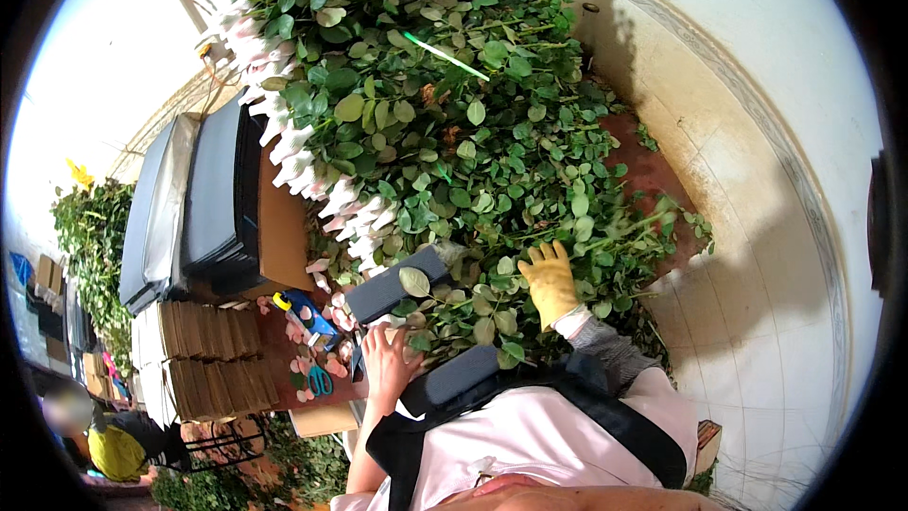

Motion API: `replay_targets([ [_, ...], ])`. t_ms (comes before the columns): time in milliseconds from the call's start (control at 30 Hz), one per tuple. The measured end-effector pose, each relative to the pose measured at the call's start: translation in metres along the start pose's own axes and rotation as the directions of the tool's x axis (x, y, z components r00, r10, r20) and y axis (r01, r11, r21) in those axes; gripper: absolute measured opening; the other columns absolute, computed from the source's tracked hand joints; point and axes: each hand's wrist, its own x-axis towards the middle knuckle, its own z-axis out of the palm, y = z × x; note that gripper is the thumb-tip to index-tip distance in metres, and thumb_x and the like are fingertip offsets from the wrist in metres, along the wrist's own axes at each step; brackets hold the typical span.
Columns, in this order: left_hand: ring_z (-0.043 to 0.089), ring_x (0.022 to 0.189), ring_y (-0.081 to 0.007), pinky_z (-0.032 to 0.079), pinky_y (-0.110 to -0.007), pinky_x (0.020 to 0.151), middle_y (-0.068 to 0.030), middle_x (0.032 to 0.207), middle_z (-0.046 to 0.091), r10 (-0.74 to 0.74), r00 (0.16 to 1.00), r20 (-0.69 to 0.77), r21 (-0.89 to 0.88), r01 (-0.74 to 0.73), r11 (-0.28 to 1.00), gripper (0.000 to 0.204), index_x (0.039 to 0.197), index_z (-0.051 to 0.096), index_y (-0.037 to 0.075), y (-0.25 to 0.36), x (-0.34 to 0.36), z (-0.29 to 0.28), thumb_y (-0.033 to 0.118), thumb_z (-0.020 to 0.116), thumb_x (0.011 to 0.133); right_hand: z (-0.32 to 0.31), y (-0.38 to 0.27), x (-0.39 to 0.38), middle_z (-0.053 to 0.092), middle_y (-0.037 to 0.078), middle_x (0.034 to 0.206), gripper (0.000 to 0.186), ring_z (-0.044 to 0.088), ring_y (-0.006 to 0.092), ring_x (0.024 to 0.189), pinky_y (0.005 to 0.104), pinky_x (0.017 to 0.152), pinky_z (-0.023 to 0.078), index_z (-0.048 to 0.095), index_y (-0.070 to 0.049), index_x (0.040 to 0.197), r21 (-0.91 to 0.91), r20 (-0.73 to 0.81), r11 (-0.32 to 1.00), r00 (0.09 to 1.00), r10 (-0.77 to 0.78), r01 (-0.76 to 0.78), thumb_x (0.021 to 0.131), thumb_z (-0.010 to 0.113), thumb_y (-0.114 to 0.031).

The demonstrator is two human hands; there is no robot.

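Note:
My right hand (549, 282), in a yellow work glove, lies on leafy green stems (473, 189) with its fingers spread. My bare left hand (386, 364) is at the near edge of the red-brown table, fingers curled; what is between them, if anything, I cannot make out. Beside it are a dark grey block (395, 286) and dark-bladed scissors (357, 361), partly hidden. The large heap of cut roses has pale pink-white wrapped heads (295, 166) along its left side. A loose leaf (414, 281) lies over the block, and a green-and-white stick (446, 57) rests on the foliage.
Left of my left hand lie teal-handled scissors (320, 379), a blue-and-yellow tool (307, 314) and scattered petals (337, 369). Stacked brown cardboard (213, 374) and dark sheets (222, 185) stand farther left. A tiled wall (738, 227) bounds the right. Another person (118, 449) is at far lower left.

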Motion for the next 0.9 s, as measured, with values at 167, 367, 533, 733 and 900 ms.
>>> replay_targets([
  [167, 0.046, 0.125, -0.0440, 0.039, -0.053, 0.105, -0.0229, 0.137, 0.045, 0.004, 1.000, -0.025, -0.150, -0.008, 0.989, 0.063, 0.122, 0.064, 0.011, -0.016, 0.003, 0.011, 0.031, 0.089, 0.068, 0.035, 0.034, 0.018, 0.062, 0.016, 0.135, 0.052, 0.061, 0.0309, 0.123, 0.0443, 0.115, 0.040, 0.053, -0.015, 0.144, 0.387, 0.489, 0.905, 0.871, -0.038, -0.178, 0.093, 0.062, -0.013],
  [367, 0.046, 0.129, -0.0427, 0.038, -0.054, 0.107, -0.0227, 0.142, 0.045, -0.032, 0.999, -0.015, -0.154, 0.030, 0.988, 0.070, 0.131, 0.061, 0.016, -0.026, -0.008, 0.033, 0.038, 0.088, 0.070, -0.077, 0.067, 0.093, 0.052, 0.012, 0.152, 0.054, 0.053, 0.0288, 0.136, 0.0399, 0.114, 0.043, 0.048, -0.012, 0.149, 0.556, 0.314, 0.831, 0.930, -0.193, -0.015, 0.100, 0.062, -0.027],
  [533, 0.046, 0.130, -0.0415, 0.039, -0.054, 0.107, -0.0221, 0.143, 0.046, -0.087, 0.996, -0.023, -0.232, 0.079, 0.970, 0.066, 0.128, 0.064, 0.014, -0.018, -0.009, 0.033, 0.037, 0.089, 0.071, -0.193, 0.005, 0.192, 0.063, 0.012, 0.139, 0.042, 0.059, 0.0269, 0.129, 0.0389, 0.109, 0.047, 0.056, -0.011, 0.142, 0.575, -0.571, 0.592, 0.795, -0.203, 0.565, 0.100, 0.060, -0.015],
  [733, 0.047, 0.129, -0.0411, 0.041, -0.052, 0.105, -0.0187, 0.148, 0.045, -0.110, 0.993, -0.038, -0.192, 0.101, 0.976, 0.066, 0.128, 0.065, 0.016, -0.017, -0.016, 0.024, 0.030, 0.091, 0.069, -0.300, -0.051, 0.372, 0.073, 0.012, 0.114, 0.035, 0.068, 0.0290, 0.109, 0.0431, 0.110, 0.046, 0.064, -0.013, 0.131, 0.296, -0.891, 0.697, 0.452, -0.046, 0.654, 0.097, 0.061, -0.009],
  [900, 0.046, 0.134, -0.0400, 0.039, -0.054, 0.108, -0.0205, 0.148, 0.046, -0.116, 0.993, 0.031, -0.170, 0.120, 0.978, 0.067, 0.130, 0.065, 0.018, -0.018, -0.005, 0.031, 0.043, 0.087, 0.072, -0.306, -0.035, 0.500, 0.067, 0.009, 0.127, 0.063, 0.062, 0.0264, 0.121, 0.0481, 0.106, 0.045, 0.056, -0.006, 0.136, -0.016, -0.582, 1.000, 0.813, 0.005, -0.018, 0.079, 0.081, -0.018],
])
